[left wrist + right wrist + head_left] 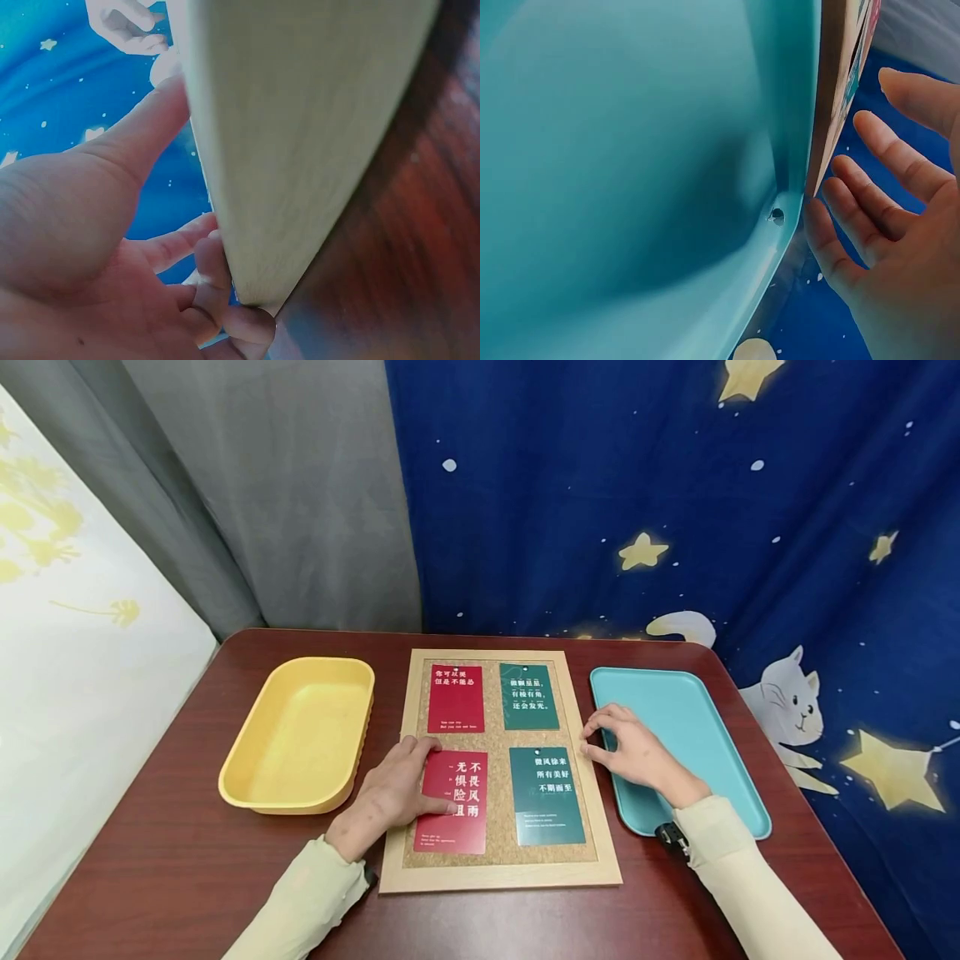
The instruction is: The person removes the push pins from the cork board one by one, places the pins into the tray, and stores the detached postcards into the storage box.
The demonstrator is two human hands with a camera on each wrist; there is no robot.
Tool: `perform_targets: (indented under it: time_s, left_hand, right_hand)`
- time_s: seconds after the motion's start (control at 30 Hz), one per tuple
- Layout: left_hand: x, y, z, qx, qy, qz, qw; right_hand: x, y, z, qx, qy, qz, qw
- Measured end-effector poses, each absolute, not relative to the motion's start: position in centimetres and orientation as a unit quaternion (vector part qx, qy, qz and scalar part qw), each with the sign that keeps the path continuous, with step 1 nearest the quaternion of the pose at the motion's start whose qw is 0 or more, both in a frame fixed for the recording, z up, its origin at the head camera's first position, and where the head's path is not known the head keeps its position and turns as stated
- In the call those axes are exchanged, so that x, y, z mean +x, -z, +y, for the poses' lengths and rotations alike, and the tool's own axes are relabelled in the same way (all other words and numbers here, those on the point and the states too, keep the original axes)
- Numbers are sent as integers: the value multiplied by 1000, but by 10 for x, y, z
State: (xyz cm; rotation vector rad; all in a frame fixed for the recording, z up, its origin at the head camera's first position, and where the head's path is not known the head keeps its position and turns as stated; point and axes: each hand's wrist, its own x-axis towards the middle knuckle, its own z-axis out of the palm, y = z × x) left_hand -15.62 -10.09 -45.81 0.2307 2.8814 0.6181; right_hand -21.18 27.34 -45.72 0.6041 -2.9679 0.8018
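A wood-framed cork board (498, 877) lies on the table with two red and two green printed cards on it. My left hand (397, 781) rests over the frame's left side, its thumb lying across the lower red card (457, 835) and its index finger near that card's top left corner. In the left wrist view the other fingers (214, 270) touch the frame's edge. Beside the right edge of the frame, my right hand (633, 752) hovers with loosely bent fingers and holds nothing. The upper red card (465, 702), upper green card (528, 710) and lower green card (547, 827) are in plain view.
To the board's left stands a yellow plastic basin (300, 735). A turquoise tray (675, 710) lies on the right, partly under my right hand and wrist. Curtains hang behind the dark red table (165, 843).
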Motion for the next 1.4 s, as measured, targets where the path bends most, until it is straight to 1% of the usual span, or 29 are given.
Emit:
perform_targets:
  time_s: [0.17,0.5,0.73,0.93,1.13,1.4]
  left_hand:
    - [-156,458,-101,72,-219,969,87]
    - [-156,459,-101,62,-237,965,90]
    - [-155,461,-102,60,-245,964,87]
    - [-155,463,-103,61,-248,964,77]
    - [-155,464,-103,61,-253,963,70]
    - [-153,464,-103,69,-253,964,49]
  right_hand:
    - [-210,461,272,211,-231,-950,2]
    - [-202,468,269,228,-174,-958,-20]
    - [-200,472,268,226,-178,-956,-49]
    - [-199,472,268,222,-176,-957,-62]
    - [-197,473,267,220,-172,-958,-67]
    - [-197,474,267,220,-180,-956,-70]
